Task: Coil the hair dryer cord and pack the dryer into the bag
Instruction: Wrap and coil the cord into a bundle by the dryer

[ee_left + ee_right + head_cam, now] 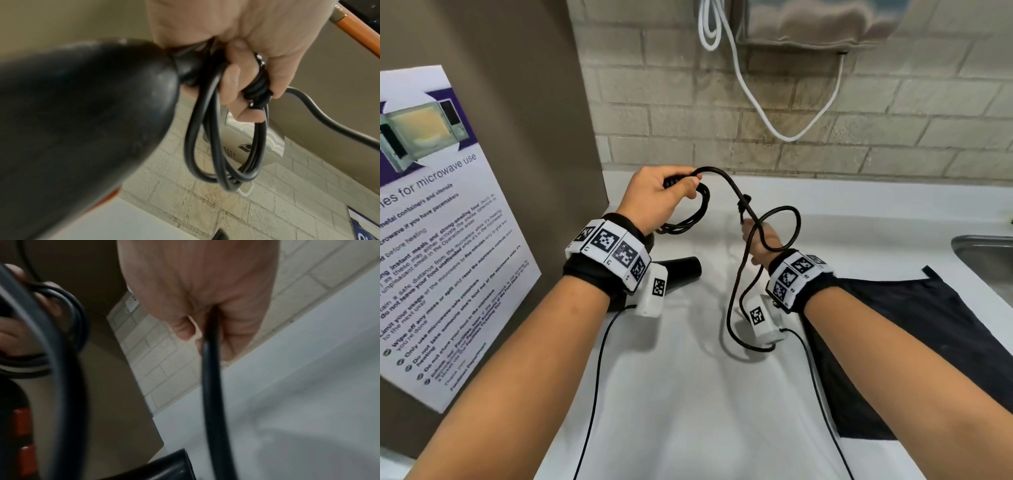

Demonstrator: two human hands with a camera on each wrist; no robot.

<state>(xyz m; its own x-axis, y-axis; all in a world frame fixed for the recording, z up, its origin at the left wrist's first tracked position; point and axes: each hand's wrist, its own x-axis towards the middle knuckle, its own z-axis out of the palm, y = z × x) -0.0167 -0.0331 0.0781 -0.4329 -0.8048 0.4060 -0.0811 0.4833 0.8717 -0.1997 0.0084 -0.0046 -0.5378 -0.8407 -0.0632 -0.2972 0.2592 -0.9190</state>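
Coiling is under way: several loops of the cord (pixel 688 212) are gripped in the left hand (pixel 657 198), the loose run pinched by the right hand (pixel 762 240). The dryer (pixel 681 270) lies on the bench (pixel 688 394), beside the bag (pixel 893 342). Another loop is called for next.

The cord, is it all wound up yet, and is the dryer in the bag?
Partly. The left hand grips a few finished loops of cord. The right hand pinches the loose stretch, which hangs in slack curves. The hair dryer is not packed yet, and the black bag lies flat on the counter.
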